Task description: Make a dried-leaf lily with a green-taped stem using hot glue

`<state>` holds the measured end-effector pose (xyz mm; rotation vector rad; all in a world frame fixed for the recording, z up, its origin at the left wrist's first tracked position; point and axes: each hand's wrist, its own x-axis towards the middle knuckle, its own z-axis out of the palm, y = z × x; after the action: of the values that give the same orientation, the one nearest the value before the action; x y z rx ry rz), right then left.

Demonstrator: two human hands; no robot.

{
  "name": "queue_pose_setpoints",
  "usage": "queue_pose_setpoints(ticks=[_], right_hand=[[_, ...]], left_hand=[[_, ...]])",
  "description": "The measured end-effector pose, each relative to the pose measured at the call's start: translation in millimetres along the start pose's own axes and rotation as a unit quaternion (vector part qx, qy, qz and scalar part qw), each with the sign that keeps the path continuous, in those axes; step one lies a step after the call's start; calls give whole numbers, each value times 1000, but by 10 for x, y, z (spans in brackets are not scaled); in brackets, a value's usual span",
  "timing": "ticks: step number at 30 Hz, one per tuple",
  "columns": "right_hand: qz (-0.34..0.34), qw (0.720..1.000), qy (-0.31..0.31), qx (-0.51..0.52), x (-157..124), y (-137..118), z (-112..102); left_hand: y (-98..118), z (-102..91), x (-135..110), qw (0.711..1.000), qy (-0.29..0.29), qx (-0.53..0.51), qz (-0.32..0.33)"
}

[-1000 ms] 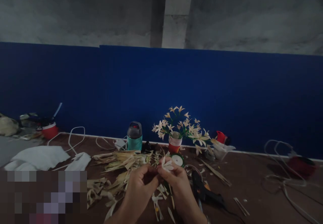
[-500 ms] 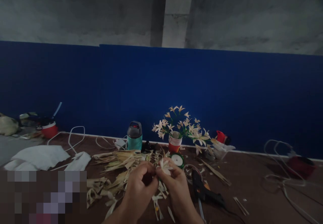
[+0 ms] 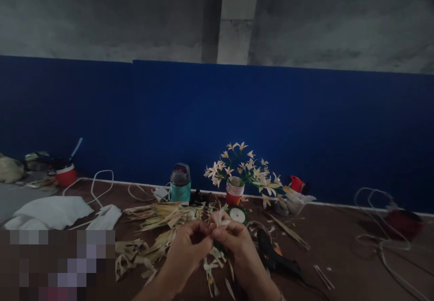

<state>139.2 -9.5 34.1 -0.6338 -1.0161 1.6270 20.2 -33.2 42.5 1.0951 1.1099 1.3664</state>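
Observation:
A pale artificial flower (image 3: 220, 217) with pointed petals stands up between my hands. My right hand (image 3: 240, 249) is closed, its thumb and fingers pinched around the lower part of the petals. From the other side, the closed fingertips of my left hand (image 3: 190, 253) pinch at the flower's base, which the fingers largely hide. Just beyond my hands lies a green spool with a white centre (image 3: 237, 214). Behind it, a bunch of similar finished flowers (image 3: 252, 170) on green stems stands in a red-and-white paper cup (image 3: 234, 190).
Dried husk strips (image 3: 159, 215) lie left of my hands. To the right rests a black glue gun (image 3: 278, 258) with its cord. Farther back are a teal container with a dark lid (image 3: 181, 188), a clear plastic bag (image 3: 296, 201) and white cloth (image 3: 54, 213). A blue partition (image 3: 152, 120) closes the back.
My right hand has turned slightly and its fingers have closed more over the petals, so the flower looks narrower. My left hand stays pinched at about the same place.

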Motion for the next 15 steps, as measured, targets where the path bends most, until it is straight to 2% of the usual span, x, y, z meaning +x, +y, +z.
queue_pose_setpoints(ticks=[3, 6, 8, 11, 15], right_hand=[[-40, 999, 30, -15, 2, 47, 31], [-63, 997, 41, -25, -2, 103, 50], [-66, 996, 45, -28, -12, 119, 60], [-63, 996, 34, -51, -29, 78, 77], [-20, 998, -3, -55, -44, -57, 96]], left_hand=[[-29, -17, -14, 984, 20, 104, 141], [-68, -37, -30, 965, 42, 160, 203], [-75, -41, -34, 965, 49, 157, 203], [-66, -41, -11, 979, 44, 104, 168], [-61, -61, 42, 989, 73, 34, 125]])
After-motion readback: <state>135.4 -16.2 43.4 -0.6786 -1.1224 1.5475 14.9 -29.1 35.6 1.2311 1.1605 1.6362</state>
